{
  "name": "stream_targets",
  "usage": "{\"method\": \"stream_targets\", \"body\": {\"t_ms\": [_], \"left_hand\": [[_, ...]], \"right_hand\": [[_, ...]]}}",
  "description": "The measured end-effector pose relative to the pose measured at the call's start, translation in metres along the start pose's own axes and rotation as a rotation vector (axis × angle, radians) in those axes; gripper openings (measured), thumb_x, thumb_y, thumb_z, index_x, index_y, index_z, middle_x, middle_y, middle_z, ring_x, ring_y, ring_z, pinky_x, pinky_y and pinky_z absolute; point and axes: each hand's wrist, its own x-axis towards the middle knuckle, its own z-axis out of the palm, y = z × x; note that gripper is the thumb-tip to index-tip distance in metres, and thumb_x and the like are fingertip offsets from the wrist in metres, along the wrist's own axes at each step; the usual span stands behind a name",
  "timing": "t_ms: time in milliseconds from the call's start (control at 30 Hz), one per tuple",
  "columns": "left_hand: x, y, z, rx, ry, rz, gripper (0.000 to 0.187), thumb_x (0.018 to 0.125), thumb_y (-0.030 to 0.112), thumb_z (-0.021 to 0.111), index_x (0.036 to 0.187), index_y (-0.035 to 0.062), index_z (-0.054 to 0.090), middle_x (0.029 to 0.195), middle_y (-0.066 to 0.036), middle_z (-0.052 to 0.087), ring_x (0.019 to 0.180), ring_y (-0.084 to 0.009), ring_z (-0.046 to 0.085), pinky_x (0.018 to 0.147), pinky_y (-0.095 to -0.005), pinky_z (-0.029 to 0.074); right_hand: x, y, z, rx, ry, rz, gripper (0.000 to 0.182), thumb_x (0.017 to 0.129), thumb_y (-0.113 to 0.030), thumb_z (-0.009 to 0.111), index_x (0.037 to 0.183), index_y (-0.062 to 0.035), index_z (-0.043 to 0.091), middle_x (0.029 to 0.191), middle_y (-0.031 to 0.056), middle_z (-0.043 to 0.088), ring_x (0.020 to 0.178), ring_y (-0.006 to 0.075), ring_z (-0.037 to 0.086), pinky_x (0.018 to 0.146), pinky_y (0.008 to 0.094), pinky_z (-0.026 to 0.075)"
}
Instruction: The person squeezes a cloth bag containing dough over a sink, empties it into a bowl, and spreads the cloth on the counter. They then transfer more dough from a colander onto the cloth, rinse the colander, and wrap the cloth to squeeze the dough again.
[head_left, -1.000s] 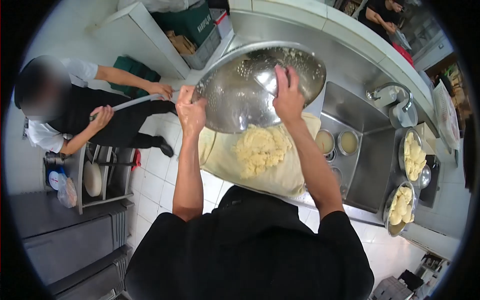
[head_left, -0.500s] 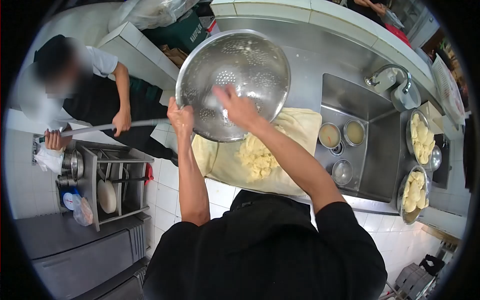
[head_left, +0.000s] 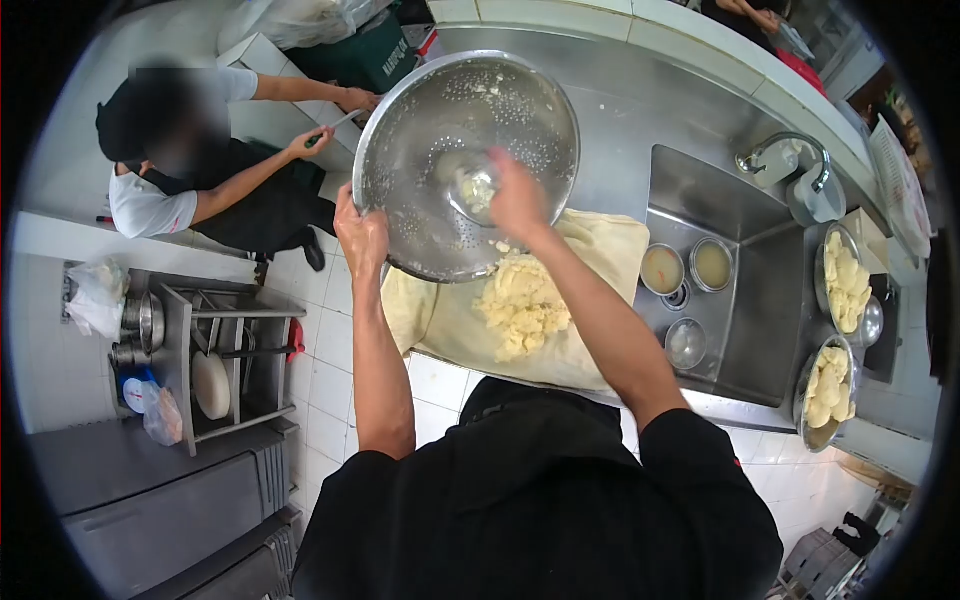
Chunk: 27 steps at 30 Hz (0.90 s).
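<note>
Risk: colander slipping. Tilted steeply, open side toward camera, gripped only at lower-left rim by left hand, fingers curled tight on the edge. Scraping force from right hand inside the bowl could twist it out of that one-point grip; wet steel would make it worse.

Second risk: mash dropping off target. Pale mash pile sits on yellowish cloth, centre frame, directly under colander's lower rim. Cloth's near edge overhangs the counter, tiled floor just below; clumps flung forward likely lost. To the right, sink with small bowls, another place for strays.

Right hand: fingers bunched around a small pale lump against the inner wall, centre of colander; exact pinch hard to tell, motion blur. Residue flecks at upper inner wall, above the hand.

Co-worker upper left, well apart, holding a long tool.
</note>
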Motion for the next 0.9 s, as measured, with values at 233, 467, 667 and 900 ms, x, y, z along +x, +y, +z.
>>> {"method": "stream_targets", "body": {"t_ms": [233, 467, 667, 900], "left_hand": [[-0.016, 0.013, -0.004, 0.046, -0.018, 0.0, 0.035, 0.065, -0.001, 0.048, 0.096, -0.0071, 0.064, 0.094, -0.015, 0.059, 0.084, -0.0303, 0.06, 0.08, -0.0317, 0.045], [-0.012, 0.01, 0.0, 0.051, 0.003, 0.067, 0.033, 0.066, 0.001, 0.051, 0.095, -0.0067, 0.064, 0.093, -0.015, 0.059, 0.084, -0.0318, 0.06, 0.079, -0.0331, 0.046], [-0.025, 0.008, -0.004, 0.015, 0.08, 0.055, 0.03, 0.065, 0.0, 0.051, 0.092, -0.0064, 0.065, 0.095, -0.016, 0.061, 0.084, -0.0323, 0.061, 0.079, -0.0338, 0.047], [-0.019, 0.008, -0.002, 0.064, 0.013, 0.116, 0.035, 0.063, 0.0, 0.05, 0.094, -0.0061, 0.066, 0.095, -0.016, 0.061, 0.083, -0.0329, 0.061, 0.079, -0.0337, 0.047]], "right_hand": [[0.054, 0.004, -0.025, 0.559, 0.328, 0.374, 0.043, 0.08, 0.002, 0.048, 0.122, -0.0022, 0.049, 0.095, 0.0199, 0.067, 0.062, 0.0283, 0.066, 0.04, 0.0357, 0.048], [0.017, -0.044, -0.014, -0.142, -0.059, -0.217, 0.056, 0.08, 0.002, 0.051, 0.135, -0.0039, 0.045, 0.105, 0.0226, 0.066, 0.098, 0.0376, 0.064, 0.087, 0.0461, 0.05], [0.044, 0.001, -0.042, 0.385, 0.156, 0.645, 0.042, 0.081, -0.002, 0.053, 0.123, 0.0045, 0.05, 0.098, 0.0248, 0.068, 0.067, 0.0349, 0.07, 0.044, 0.0404, 0.053], [0.031, -0.057, -0.017, -0.288, -0.03, -0.443, 0.045, 0.081, -0.002, 0.057, 0.125, -0.0085, 0.053, 0.111, 0.0224, 0.062, 0.092, 0.0461, 0.064, 0.08, 0.051, 0.055]]}}
